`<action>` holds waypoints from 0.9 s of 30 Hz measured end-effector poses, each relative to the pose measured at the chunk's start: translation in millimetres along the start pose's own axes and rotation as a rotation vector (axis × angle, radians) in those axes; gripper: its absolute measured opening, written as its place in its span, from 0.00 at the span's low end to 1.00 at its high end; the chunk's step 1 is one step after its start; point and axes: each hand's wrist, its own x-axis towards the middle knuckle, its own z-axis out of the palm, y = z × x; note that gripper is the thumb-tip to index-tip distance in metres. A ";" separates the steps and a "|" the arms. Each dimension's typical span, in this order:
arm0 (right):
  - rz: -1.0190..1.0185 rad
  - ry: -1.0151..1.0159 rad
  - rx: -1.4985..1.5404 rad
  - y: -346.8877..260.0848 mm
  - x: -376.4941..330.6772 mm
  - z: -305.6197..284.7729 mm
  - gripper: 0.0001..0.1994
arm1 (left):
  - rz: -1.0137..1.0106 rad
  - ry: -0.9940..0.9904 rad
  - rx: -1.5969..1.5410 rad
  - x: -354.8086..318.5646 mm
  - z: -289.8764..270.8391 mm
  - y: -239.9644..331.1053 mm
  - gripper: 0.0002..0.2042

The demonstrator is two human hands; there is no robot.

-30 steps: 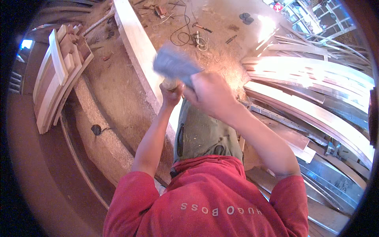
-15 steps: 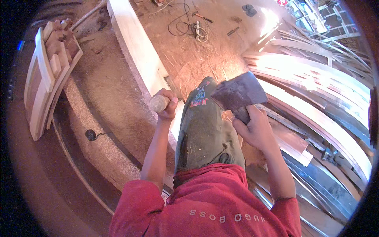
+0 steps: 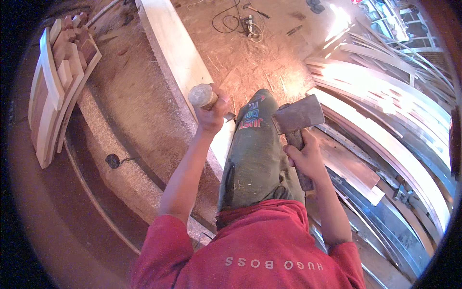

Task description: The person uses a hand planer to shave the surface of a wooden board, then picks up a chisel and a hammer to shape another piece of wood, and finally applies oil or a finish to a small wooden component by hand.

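Holding a round-butted chisel (image 3: pixel 201 96), your left hand (image 3: pixel 213 113) is closed; your right hand (image 3: pixel 308 158) wraps the handle (image 3: pixel 295 139) of a square-headed mallet (image 3: pixel 301 115).

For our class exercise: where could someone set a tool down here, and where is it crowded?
Likely spots: dusty ground left of the pale beam, right of the wood pile; and floor between the hammer and the trouser leg, though it looks littered. Stacked boards crowd the right side, beyond the hatchet.
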 end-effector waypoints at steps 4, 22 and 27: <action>0.002 -0.009 -0.039 -11.5 -4.6 -1.7 0.19 | 0.020 0.070 0.141 -4.1 -8.8 -11.2 0.06; -0.070 -0.185 -0.106 -47.2 -3.4 4.8 0.19 | 0.117 0.738 -0.547 0.7 -22.3 90.7 0.18; -0.307 -0.294 -0.258 -37.2 73.0 70.7 0.28 | 0.146 0.669 -0.794 -26.2 -52.6 133.8 0.16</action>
